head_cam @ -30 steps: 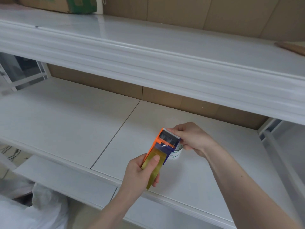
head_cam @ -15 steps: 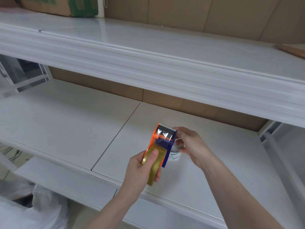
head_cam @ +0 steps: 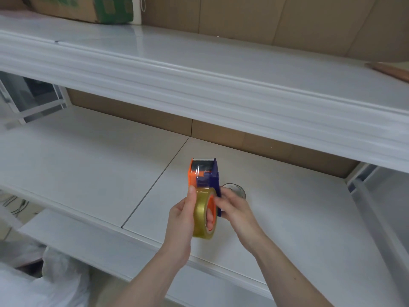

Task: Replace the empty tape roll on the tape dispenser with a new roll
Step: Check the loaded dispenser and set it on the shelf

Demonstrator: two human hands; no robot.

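An orange and dark blue tape dispenser (head_cam: 203, 175) is held upright above the lower shelf, cutter end up. A yellowish clear tape roll (head_cam: 202, 212) sits in its lower part. My left hand (head_cam: 180, 220) grips the roll, thumb along its left edge and fingers through its core. My right hand (head_cam: 234, 209) holds the dispenser's blue side from the right. Tape runs from the roll up to the cutter. An empty white tape core (head_cam: 235, 189) lies on the shelf just behind my right hand, partly hidden.
A white lower shelf (head_cam: 88, 160) lies under my hands, with a seam left of them. A white upper shelf (head_cam: 199, 80) overhangs at the back. A cardboard box (head_cam: 88, 7) stands on it at the top left. White bags (head_cam: 44, 280) lie bottom left.
The dispenser has turned upright and come nearer to me. My right hand left the cutter end and dropped to the blue side. The empty core now shows on the shelf.
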